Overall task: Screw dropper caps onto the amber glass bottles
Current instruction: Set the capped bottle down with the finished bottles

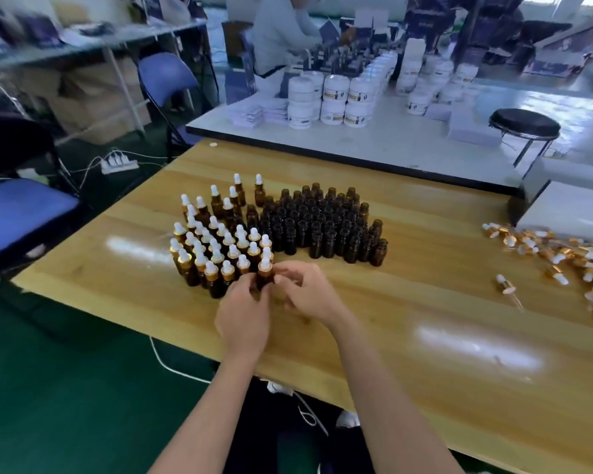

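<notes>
Two hands meet at the near edge of the wooden table [408,336], around one amber bottle [265,281] that stands upright at the front right corner of the capped bottles [213,248]. The left hand [243,316] wraps its curled fingers round the bottle's dark body from the near left side. The right hand [310,295] comes in from the right with bent fingers close against the bottle's shoulder — the blur hides whether they pinch it or only touch it. A dropper cap [265,265], gold collar under a white bulb, sits on the bottle's neck, just above the fingertips. Behind and to the right of the capped group, touching it, stand the uncapped bottles [322,227], packed in a dark block with open mouths. Well apart, at the table's right edge, lies a heap of loose dropper caps [562,258], with a single dropper [505,285] lying on its side nearer the hands. A white box [569,208] sits behind the heap. On the white table [374,142] beyond are stacked white jars [336,100] — a person [281,32] works behind them.
</notes>
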